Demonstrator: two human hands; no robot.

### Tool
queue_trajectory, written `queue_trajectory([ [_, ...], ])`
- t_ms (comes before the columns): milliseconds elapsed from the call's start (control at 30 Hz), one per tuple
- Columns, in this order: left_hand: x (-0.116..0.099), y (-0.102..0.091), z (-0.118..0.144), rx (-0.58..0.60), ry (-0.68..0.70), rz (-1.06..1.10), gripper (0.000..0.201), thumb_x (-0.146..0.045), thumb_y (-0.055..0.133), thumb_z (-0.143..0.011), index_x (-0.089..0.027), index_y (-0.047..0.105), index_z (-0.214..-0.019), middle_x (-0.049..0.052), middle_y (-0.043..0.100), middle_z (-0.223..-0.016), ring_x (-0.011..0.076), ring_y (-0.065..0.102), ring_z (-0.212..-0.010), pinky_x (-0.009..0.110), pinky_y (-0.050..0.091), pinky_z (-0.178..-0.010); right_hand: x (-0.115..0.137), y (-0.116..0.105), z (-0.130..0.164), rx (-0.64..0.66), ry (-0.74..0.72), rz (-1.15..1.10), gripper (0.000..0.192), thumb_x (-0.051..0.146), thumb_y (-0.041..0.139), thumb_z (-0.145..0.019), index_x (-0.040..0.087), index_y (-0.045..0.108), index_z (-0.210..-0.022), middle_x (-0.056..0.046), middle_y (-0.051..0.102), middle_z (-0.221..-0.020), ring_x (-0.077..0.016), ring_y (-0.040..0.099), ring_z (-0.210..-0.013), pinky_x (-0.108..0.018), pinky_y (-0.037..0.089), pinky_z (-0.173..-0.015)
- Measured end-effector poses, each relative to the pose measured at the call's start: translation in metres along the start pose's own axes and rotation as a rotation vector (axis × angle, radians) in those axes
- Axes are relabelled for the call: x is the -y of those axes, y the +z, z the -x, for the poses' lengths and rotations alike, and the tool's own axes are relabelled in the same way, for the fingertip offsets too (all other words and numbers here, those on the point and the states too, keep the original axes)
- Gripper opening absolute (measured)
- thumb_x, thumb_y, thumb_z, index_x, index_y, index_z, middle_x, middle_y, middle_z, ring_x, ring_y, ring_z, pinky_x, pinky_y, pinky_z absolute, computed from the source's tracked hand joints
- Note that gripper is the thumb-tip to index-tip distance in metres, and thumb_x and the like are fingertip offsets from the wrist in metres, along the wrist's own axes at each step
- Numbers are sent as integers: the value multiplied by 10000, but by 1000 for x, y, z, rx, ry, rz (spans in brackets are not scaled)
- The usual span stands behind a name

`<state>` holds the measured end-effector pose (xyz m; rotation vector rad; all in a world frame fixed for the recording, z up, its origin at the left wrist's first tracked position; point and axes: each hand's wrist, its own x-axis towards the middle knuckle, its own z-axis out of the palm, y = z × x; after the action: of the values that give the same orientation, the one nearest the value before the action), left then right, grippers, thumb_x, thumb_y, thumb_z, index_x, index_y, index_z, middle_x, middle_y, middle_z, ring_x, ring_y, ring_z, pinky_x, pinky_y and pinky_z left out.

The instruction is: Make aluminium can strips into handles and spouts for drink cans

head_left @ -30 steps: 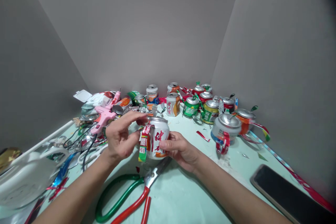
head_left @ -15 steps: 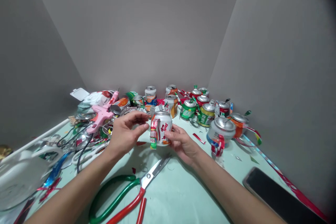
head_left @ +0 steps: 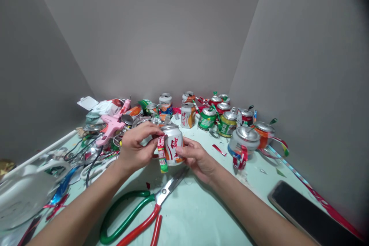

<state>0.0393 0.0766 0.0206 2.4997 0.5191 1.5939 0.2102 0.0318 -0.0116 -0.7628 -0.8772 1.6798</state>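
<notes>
While it sits just above the pale green table (head_left: 201,215), the short white can (head_left: 173,145) with red Chinese characters is clamped between both hands: right hand (head_left: 198,159) cups its right side with thumb on the front, left hand (head_left: 135,150) pinches a folded metal strip (head_left: 162,153) against the can's left edge, fingers closed on it. Strip is red at top with what looks like Coca-Cola script, green at the bottom. Risk as I judge it: cut aluminium edges could nick the fingertips if the strip slips, or the strip could spring away from the can wall if the pinch loosens. Tin snips (head_left: 135,215) with green and red handles lie open just in front of the can. Pink glue gun (head_left: 113,125) rests left, cable trailing. Row of cut cans (head_left: 227,121) behind, labels too small to read. Black phone (head_left: 305,215) lies at right, near the wall
</notes>
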Motion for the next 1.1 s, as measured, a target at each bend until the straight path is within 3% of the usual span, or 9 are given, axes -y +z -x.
queue_trajectory([
  [400,-3,-3,0,69,142,-180,168,17,545,-682,-117,581,-776,65,612,-719,131,568,-647,241,471,-569,-7,-1,-1,-12,-30,-7,457,241,780,-532,152,620,-951,-55,683,-878,-203,614,-815,-332,450,-755],
  [1100,-1,-4,2,55,99,-100,232,-16,562,-695,-171,604,-862,40,624,-766,134,587,-679,244,479,-600,-4,1,0,-3,-37,-46,429,229,775,-522,166,626,-919,-39,679,-864,-196,615,-771,-333,460,-738],
])
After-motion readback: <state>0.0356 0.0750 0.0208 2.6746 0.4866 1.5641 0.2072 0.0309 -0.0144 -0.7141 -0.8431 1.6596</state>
